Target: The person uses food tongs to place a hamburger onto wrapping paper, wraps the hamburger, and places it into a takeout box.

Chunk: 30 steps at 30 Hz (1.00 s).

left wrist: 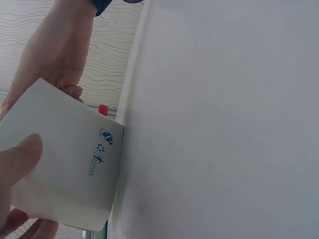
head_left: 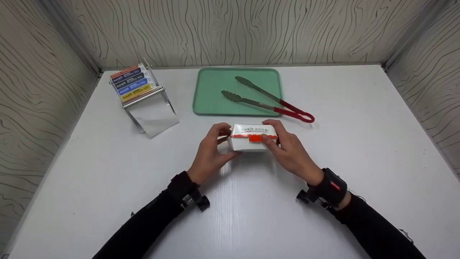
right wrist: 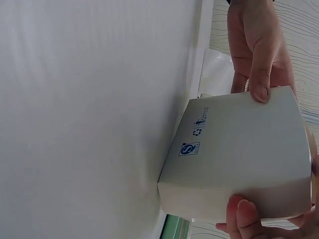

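A small white paper food box [head_left: 248, 145] with an orange edge, an orange tab and green lettering on its lid is held between both hands above the table. My left hand [head_left: 210, 147] grips its left end, fingers at the side and thumb low. In the left wrist view the left thumb [left wrist: 22, 157] presses the plain white underside, which bears small blue marks. My right hand [head_left: 289, 149] grips the right end, its thumb beside the orange tab. Several right fingertips [right wrist: 244, 214] touch the box's side in the right wrist view. The lid looks closed; the inside is hidden.
Behind the box lies a green tray [head_left: 212, 102]. Metal tongs with red handles [head_left: 294, 108] rest across it, the handle end past its front right edge. At back left stands a metal rack [head_left: 143, 95] of several coloured packets, a white sheet [head_left: 154, 115] at its front.
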Available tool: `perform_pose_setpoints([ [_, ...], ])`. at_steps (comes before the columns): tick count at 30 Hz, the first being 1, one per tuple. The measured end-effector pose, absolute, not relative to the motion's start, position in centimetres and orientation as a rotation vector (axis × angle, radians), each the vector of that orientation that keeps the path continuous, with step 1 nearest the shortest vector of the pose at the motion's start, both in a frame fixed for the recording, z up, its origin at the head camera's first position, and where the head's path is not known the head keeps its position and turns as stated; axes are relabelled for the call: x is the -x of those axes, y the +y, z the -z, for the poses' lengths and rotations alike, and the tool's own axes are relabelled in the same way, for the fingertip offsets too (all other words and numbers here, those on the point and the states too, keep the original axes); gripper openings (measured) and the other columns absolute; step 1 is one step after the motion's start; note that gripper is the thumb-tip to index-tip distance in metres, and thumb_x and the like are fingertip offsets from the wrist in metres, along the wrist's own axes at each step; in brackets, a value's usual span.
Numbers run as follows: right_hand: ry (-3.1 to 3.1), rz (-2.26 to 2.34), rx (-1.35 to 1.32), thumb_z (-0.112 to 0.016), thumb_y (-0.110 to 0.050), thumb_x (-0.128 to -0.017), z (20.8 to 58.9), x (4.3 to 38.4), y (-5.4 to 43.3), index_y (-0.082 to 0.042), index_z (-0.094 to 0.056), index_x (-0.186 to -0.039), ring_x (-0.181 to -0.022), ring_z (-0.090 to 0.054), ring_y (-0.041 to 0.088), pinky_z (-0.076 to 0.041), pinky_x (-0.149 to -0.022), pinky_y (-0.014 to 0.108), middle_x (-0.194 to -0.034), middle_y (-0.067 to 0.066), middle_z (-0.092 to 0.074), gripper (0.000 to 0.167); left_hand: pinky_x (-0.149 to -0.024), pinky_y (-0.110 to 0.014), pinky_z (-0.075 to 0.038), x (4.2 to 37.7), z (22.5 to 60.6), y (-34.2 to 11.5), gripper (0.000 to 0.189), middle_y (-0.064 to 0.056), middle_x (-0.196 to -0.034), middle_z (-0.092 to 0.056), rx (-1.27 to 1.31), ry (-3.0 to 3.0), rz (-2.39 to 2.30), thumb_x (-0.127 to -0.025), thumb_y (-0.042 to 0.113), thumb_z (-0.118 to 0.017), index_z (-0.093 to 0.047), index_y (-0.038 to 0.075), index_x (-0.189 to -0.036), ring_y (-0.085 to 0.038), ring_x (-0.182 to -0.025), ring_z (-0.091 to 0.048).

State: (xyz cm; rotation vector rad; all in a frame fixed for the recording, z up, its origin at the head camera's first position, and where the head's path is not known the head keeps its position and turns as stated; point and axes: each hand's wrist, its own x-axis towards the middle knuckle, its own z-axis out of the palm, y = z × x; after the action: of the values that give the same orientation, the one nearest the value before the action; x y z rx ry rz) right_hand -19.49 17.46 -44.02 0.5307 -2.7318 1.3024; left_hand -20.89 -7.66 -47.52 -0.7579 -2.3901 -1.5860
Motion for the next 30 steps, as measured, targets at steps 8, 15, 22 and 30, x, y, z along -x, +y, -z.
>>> perform_pose_setpoints([
  [8,-2.715,-1.326,-0.529,-0.061,-0.033,-0.105,44.12,19.66,17.51,-0.017,-0.051,-0.139,-0.078,-0.054,0.015,-0.039,-0.065,0.025,-0.101,0.001,-0.066,0.039,-0.099,-0.036,-0.054,21.10,47.81,-7.91,0.051,-0.008,-0.112,-0.059,0.766,-2.333,1.583,-0.079,0.009,-0.091,-0.055,0.002,-0.115,-0.021,-0.108,-0.060],
  [15,-2.720,-1.333,-0.539,-0.060,-0.033,-0.105,44.21,19.83,17.60,-0.018,-0.052,-0.138,-0.079,-0.055,0.016,-0.041,-0.065,0.025,-0.108,0.001,-0.068,0.037,-0.098,-0.036,-0.056,21.23,47.52,-8.01,0.069,-0.008,-0.119,-0.059,0.774,-2.355,1.581,-0.078,0.010,-0.091,-0.052,0.007,-0.135,-0.021,-0.111,-0.059],
  [22,-2.725,-1.350,-0.523,-0.059,-0.034,-0.105,44.56,19.70,17.50,-0.019,-0.050,-0.141,-0.081,-0.058,0.015,-0.044,-0.068,0.026,-0.111,0.000,-0.069,0.040,-0.097,-0.035,-0.058,21.50,47.52,-8.45,0.075,-0.002,-0.137,-0.062,0.801,-2.363,1.526,-0.079,0.012,-0.091,-0.054,0.013,-0.145,-0.017,-0.120,-0.063],
  [30,-2.730,-1.388,-0.537,-0.058,-0.034,-0.106,44.50,19.83,17.55,-0.019,-0.049,-0.142,-0.087,-0.060,0.015,-0.045,-0.074,0.026,-0.119,-0.001,-0.068,0.040,-0.098,-0.037,-0.055,21.63,47.47,-8.40,0.071,-0.005,-0.127,-0.066,0.775,-2.332,1.436,-0.077,0.015,-0.093,-0.060,0.012,-0.140,-0.018,-0.108,-0.066],
])
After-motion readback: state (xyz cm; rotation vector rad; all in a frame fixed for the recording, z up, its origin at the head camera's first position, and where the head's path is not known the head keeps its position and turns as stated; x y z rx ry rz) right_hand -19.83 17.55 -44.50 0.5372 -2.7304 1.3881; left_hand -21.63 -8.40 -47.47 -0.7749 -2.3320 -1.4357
